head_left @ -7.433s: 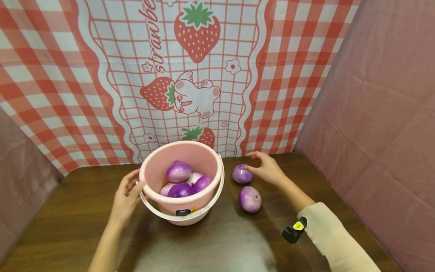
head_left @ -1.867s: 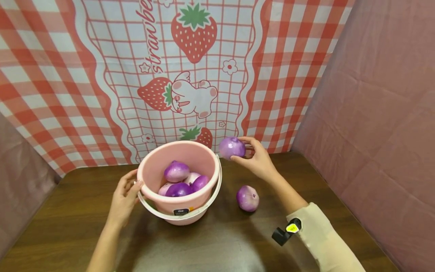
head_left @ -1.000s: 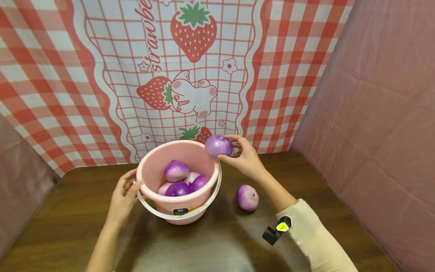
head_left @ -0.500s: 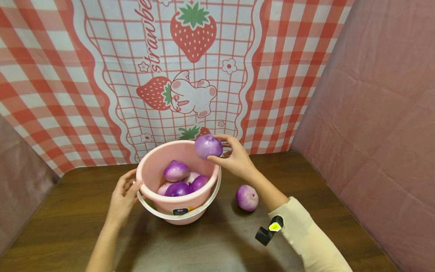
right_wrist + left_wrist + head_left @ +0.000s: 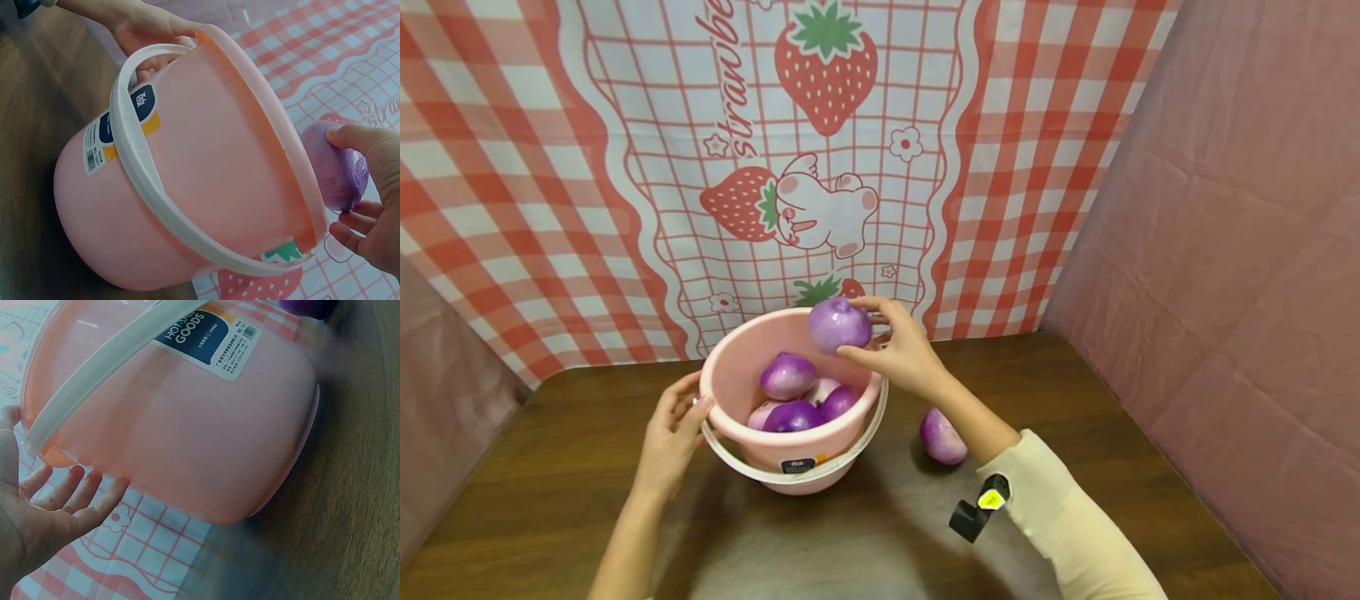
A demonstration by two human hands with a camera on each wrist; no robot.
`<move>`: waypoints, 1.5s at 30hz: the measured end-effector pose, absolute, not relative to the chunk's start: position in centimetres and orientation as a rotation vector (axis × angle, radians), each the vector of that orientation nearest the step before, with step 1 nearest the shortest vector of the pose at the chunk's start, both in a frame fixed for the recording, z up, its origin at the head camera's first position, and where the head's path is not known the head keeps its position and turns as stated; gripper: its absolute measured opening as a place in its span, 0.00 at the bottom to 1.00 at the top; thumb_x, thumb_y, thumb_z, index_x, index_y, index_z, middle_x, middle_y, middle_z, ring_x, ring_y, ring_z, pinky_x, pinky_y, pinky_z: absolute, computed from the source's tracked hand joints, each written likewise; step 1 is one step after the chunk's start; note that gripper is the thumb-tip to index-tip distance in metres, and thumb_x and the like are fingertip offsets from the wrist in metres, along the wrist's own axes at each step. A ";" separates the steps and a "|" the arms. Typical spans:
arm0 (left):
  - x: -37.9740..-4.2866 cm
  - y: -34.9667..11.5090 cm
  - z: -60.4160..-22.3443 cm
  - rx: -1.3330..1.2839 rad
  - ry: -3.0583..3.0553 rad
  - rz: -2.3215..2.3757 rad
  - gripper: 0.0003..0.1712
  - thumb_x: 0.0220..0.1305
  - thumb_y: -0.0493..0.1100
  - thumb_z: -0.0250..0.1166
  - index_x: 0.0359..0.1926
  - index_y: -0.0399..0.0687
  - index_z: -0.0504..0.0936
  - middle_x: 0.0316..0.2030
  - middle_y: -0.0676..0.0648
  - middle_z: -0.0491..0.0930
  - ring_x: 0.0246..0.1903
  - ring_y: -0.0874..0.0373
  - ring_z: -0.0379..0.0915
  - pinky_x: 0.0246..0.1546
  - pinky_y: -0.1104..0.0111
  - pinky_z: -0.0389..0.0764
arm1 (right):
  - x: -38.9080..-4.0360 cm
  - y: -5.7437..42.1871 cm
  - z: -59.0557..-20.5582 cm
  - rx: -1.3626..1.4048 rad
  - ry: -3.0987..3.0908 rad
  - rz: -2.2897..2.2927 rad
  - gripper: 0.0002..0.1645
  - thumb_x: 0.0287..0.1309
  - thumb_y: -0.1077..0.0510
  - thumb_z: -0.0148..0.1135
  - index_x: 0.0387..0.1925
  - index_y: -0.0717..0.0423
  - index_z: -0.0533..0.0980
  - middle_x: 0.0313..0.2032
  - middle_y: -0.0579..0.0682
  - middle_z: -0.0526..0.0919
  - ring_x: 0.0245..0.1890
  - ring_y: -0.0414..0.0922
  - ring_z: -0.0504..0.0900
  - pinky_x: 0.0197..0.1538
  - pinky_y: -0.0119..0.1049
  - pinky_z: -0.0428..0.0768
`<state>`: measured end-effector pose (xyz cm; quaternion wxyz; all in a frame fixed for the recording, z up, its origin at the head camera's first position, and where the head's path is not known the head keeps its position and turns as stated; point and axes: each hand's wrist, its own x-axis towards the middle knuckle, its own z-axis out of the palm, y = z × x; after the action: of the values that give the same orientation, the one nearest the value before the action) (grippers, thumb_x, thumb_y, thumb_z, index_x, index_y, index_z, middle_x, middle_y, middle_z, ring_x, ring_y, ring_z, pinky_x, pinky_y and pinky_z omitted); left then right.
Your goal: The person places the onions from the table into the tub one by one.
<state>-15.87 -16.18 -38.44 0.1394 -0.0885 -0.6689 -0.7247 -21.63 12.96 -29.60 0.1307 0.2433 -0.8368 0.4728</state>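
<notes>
A pink bucket (image 5: 800, 479) with a white handle (image 5: 880, 417) stands on the table, several purple onions (image 5: 787, 377) inside it. At its left rim my left hand (image 5: 672, 437) grips with the thumb over the edge; in the left wrist view the fingers (image 5: 103, 500) touch the outer wall. My right hand (image 5: 904, 350) holds one purple onion (image 5: 838, 325) between thumb and fingers, above the right back part of the bucket's mouth. The right wrist view has this onion (image 5: 334, 165) just beyond the rim. Another onion (image 5: 940, 437) lies right of the bucket, partly covered by my right forearm.
The dark wooden table (image 5: 820, 550) extends around the bucket. Behind it hangs a red-and-white strawberry-print cloth (image 5: 827, 75), close to the bucket's back. A pink cloth wall (image 5: 1225, 250) closes the right side. A black camera mount (image 5: 977, 508) sits on my right wrist.
My right hand has picked an onion off the table and carried it left, from beside the bucket to over its mouth. My left hand has stayed at the rim.
</notes>
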 end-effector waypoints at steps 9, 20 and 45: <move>-15.9 -16.2 -38.4 -0.239 -1.944 -2.092 0.19 0.68 0.35 0.52 0.56 0.58 0.68 0.37 0.59 0.77 0.35 0.71 0.75 0.32 0.75 0.81 | -21.6 11.6 -29.8 0.747 -2.397 1.496 0.35 0.44 0.58 0.73 0.56 0.53 0.70 0.55 0.53 0.73 0.52 0.49 0.75 0.49 0.43 0.80; -15.9 -16.2 -38.4 -0.243 -1.935 -2.103 0.19 0.68 0.34 0.52 0.55 0.58 0.69 0.36 0.59 0.77 0.34 0.70 0.76 0.31 0.75 0.81 | -21.5 10.4 -29.8 0.731 -2.448 1.546 0.36 0.44 0.56 0.73 0.57 0.50 0.70 0.53 0.54 0.71 0.48 0.53 0.77 0.46 0.40 0.82; -15.8 -16.2 -38.3 -0.224 -1.950 -2.108 0.18 0.68 0.35 0.52 0.54 0.61 0.69 0.36 0.60 0.77 0.34 0.71 0.75 0.31 0.76 0.81 | -22.3 8.3 -29.3 0.767 -2.488 1.453 0.37 0.45 0.53 0.73 0.58 0.49 0.69 0.54 0.53 0.73 0.46 0.49 0.79 0.44 0.32 0.81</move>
<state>-15.82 -16.21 -38.34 0.1302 -0.0770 -0.6711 -0.7257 -22.28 8.32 -29.34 0.0800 0.2563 -0.8318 0.4859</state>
